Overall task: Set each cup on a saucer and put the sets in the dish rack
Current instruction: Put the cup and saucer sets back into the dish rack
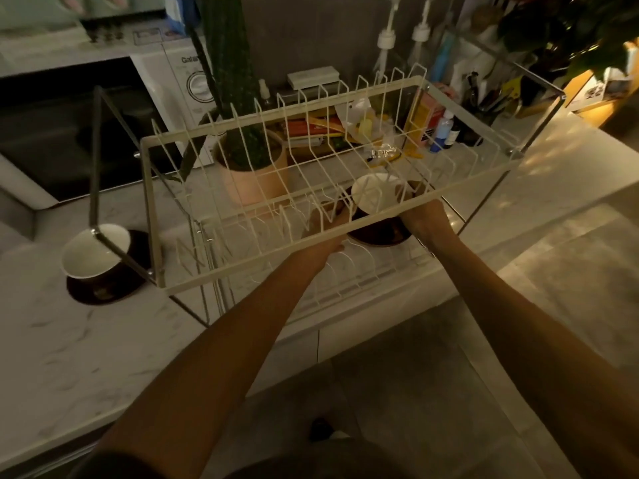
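Both hands, left (326, 233) and right (420, 210), grip 1 upright cup (375, 195) on its saucer (377, 236), mouth up, under the dish rack's (242, 271) upper tier.

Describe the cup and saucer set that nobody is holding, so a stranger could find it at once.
Start at the white wire dish rack on the marble counter and go to its near-left corner. Just outside that corner, a cup, white inside and dark outside, sits on a dark saucer. Unlike the other set, no hand touches it.
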`<state>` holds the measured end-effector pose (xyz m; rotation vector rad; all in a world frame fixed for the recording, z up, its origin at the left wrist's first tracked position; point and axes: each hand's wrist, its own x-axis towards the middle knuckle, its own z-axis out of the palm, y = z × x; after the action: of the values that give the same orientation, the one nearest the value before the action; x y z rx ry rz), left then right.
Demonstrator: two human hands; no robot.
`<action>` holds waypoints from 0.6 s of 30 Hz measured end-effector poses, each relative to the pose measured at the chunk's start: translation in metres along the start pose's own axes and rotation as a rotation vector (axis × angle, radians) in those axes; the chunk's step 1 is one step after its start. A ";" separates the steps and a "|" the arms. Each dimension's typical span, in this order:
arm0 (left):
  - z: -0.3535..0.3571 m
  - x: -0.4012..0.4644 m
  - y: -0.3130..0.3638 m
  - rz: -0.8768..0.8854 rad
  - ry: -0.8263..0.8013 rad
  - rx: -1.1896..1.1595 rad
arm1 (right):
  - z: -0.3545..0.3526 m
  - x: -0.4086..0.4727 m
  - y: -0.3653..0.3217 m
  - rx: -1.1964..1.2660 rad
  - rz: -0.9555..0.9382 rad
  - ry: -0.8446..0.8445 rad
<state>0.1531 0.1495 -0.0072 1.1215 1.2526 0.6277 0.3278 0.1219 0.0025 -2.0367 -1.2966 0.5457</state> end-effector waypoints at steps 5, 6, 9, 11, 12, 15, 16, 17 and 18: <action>-0.014 -0.015 0.007 0.119 0.014 0.343 | 0.003 -0.011 -0.005 -0.325 -0.037 0.107; -0.018 -0.020 0.006 0.135 0.002 0.474 | 0.005 -0.017 -0.009 -0.387 -0.067 0.121; -0.035 -0.043 -0.005 0.305 0.063 0.779 | 0.015 -0.042 -0.031 -0.562 -0.263 0.146; -0.047 -0.060 -0.011 0.396 0.053 0.949 | 0.022 -0.060 -0.050 -0.668 -0.400 0.106; -0.054 -0.068 -0.014 0.407 0.017 1.041 | 0.026 -0.069 -0.059 -0.706 -0.439 0.060; -0.077 -0.099 -0.025 0.417 -0.074 1.285 | 0.038 -0.096 -0.081 -0.714 -0.501 -0.161; -0.085 -0.112 -0.030 0.427 -0.087 1.348 | 0.041 -0.106 -0.086 -0.725 -0.515 -0.236; -0.094 -0.126 -0.036 0.440 -0.094 1.396 | 0.043 -0.115 -0.092 -0.734 -0.520 -0.304; -0.103 -0.140 -0.043 0.452 -0.099 1.428 | 0.046 -0.125 -0.099 -0.738 -0.526 -0.366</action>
<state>0.0117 0.0430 0.0192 2.6086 1.3187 -0.1414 0.1823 0.0516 0.0416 -2.0404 -2.4364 0.1998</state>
